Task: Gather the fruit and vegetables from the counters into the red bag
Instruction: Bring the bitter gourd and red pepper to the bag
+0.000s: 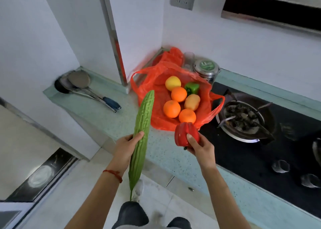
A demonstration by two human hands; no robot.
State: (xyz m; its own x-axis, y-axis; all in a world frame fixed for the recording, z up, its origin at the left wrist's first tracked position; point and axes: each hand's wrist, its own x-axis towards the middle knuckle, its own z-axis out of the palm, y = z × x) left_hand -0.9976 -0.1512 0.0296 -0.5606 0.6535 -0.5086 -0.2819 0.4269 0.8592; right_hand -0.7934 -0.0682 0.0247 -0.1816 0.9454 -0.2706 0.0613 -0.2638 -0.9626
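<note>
The red bag (157, 72) lies open on the pale green counter (111, 119) in the corner. Inside it I see three oranges (172, 108), a lemon (172, 83), a green pepper (192, 87) and a yellowish fruit (192, 102). My left hand (127, 146) grips a long green bitter gourd (142, 133) around its middle, held upright just left of the bag. My right hand (199, 144) holds a red pepper (184, 133) at the bag's near edge, above the counter.
A black gas hob (260, 152) with a dirty burner (241, 119) sits right of the bag. A steel canister (206, 70) and a glass (188, 58) stand behind it. Ladles and a spatula (83, 86) lie at the counter's left end. A range hood (278, 3) hangs above.
</note>
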